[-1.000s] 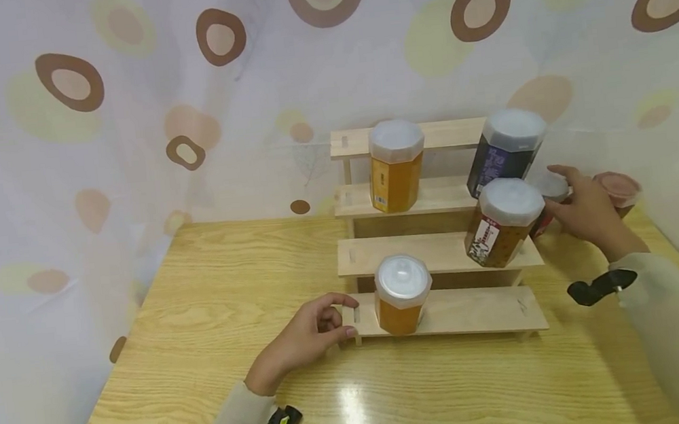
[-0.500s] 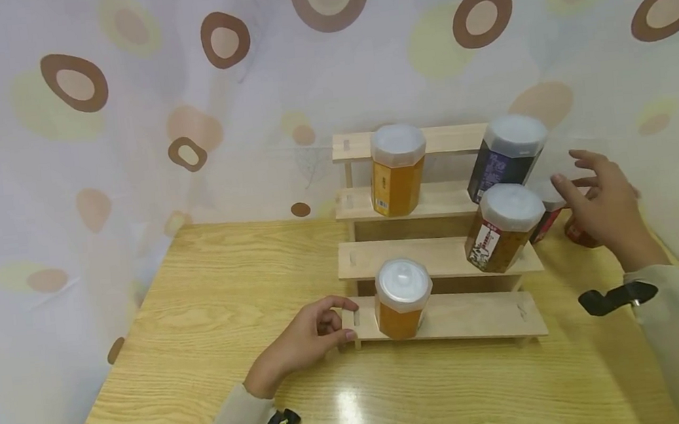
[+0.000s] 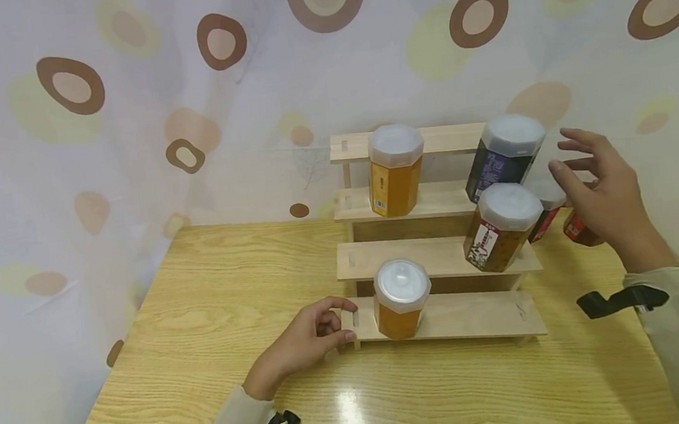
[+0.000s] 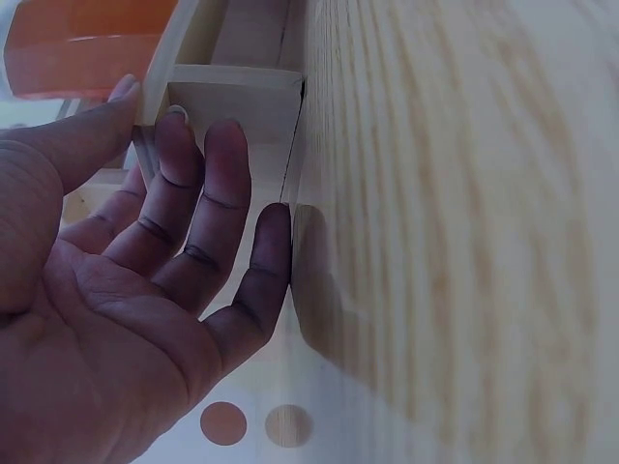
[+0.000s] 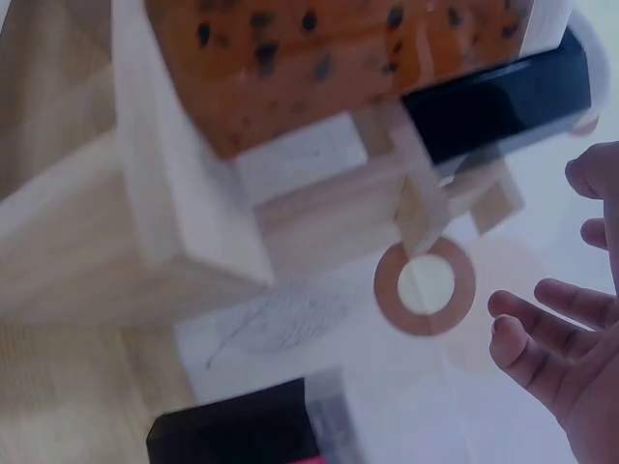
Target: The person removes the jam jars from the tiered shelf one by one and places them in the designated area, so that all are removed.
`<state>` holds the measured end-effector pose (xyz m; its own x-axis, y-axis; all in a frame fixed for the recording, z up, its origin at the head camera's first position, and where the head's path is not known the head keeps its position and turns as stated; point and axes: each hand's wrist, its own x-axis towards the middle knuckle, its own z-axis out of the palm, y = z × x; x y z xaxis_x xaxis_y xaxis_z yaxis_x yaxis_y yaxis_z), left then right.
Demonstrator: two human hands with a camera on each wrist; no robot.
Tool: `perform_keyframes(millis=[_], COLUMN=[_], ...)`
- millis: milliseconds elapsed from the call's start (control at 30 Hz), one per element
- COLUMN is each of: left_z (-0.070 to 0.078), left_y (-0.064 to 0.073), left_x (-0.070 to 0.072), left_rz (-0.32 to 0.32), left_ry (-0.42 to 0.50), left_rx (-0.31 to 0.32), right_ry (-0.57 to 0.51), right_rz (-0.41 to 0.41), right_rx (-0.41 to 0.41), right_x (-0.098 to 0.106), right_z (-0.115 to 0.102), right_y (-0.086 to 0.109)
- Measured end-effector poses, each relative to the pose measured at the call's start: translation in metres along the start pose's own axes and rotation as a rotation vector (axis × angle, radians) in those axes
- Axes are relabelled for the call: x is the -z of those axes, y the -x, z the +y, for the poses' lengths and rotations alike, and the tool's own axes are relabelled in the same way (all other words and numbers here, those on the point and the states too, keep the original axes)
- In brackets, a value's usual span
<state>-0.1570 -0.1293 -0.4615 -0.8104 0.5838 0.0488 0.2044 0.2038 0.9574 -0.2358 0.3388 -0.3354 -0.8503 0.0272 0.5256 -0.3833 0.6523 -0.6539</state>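
Wooden stepped rack [image 3: 441,250] is stood on the surface [image 3: 215,319], far right. Left hand [image 3: 303,344] is rested at the rack's near-left corner, thumb and fingertips [image 4: 179,121] pinched on the lowest step's end. Right hand [image 3: 605,196] is held in the air at the rack's right end, grip wide, fingers spread, nothing held. Just beyond it, two red jars [image 3: 577,230] are seen on the surface, partly hidden. An amber jar [image 3: 402,298] is stood on the lowest step, near the left hand.
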Motion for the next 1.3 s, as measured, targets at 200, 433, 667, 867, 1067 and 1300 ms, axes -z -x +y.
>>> perform_keyframes(millis=[200,433,667,867,1067,1300], left_z=[0.002,0.001,0.002,0.003,0.002,0.003], left_y=[0.0,0.0,0.0,0.0,0.001,0.0], left_x=[0.0,-0.001,0.0,-0.001,-0.001,0.0], left_rz=[-0.001,0.002,0.0,0.0,-0.003,0.003], left_ry=[0.002,0.006,0.006,0.006,-0.001,-0.002], left_rx=[0.002,0.017,0.026,0.026,0.027,0.026], right_ry=[-0.027,-0.087,-0.068,-0.055,-0.049,-0.044], right_rz=[0.016,0.06,0.032,0.023,0.011,-0.003], right_rx=[0.04,0.093,0.071,0.07,0.089,0.126], right_x=[-0.002,-0.004,-0.006,-0.011,-0.014,-0.02], right_z=[-0.018,-0.03,-0.043,-0.052,-0.056,-0.053], right_y=[0.001,0.003,0.001,-0.002,-0.005,-0.007])
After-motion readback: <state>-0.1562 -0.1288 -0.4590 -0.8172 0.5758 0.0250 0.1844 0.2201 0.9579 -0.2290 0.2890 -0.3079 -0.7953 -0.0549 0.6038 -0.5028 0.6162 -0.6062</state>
